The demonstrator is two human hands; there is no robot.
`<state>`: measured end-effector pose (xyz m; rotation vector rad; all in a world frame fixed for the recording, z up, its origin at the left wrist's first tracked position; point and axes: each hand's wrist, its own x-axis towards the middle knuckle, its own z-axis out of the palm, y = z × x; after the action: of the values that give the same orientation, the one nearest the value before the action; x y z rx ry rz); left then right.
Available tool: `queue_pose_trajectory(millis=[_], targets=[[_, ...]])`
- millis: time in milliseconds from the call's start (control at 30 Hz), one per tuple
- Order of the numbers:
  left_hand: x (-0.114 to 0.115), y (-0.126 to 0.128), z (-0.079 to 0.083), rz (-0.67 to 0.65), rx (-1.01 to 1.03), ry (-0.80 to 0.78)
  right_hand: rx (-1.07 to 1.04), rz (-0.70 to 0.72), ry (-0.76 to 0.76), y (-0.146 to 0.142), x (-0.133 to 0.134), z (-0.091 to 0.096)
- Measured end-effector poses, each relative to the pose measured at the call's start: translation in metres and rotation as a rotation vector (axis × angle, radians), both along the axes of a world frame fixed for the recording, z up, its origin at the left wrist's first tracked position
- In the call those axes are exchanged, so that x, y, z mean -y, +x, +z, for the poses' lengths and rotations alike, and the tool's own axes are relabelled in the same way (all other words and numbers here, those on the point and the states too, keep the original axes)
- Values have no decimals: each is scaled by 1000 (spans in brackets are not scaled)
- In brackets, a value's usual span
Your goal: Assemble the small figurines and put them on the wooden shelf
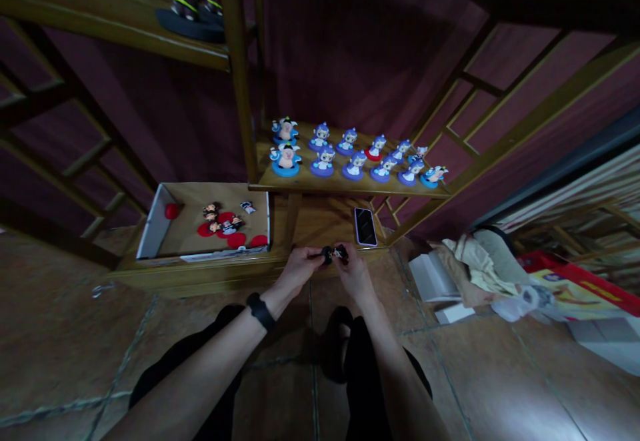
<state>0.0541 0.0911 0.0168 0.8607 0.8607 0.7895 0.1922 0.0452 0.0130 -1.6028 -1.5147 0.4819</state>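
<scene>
My left hand (299, 269) and my right hand (354, 269) meet just in front of the low wooden shelf, fingers pinched together on a small dark figurine (334, 253) with black hair and a red-and-white body. A black band sits on my left wrist. To the left lies an open cardboard box (150, 231) holding a few similar dark-haired figurines (220, 221) and red round bases. On the shelf above (350, 186) stand several blue-based figurines (353, 157) in two rows.
A phone (365, 226) lies flat on the lower board right behind my hands. A wooden post (241, 67) rises at the shelf's left end. White boxes, cloth and a red package (575, 281) are piled on the tiled floor at right. My knees are below.
</scene>
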Motion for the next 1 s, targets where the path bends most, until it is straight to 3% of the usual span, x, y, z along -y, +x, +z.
queue_pose_trajectory(millis=[633, 800, 1000], targets=[[-3, -1, -6, 36, 17, -115, 151, 94, -39, 0, -2, -4], [-5, -1, -13, 40, 15, -109, 158, 134, -34, -4, -1, -5], [-8, -2, -21, 50, 74, -214, 126, 124, -8, -3, 1, -2]])
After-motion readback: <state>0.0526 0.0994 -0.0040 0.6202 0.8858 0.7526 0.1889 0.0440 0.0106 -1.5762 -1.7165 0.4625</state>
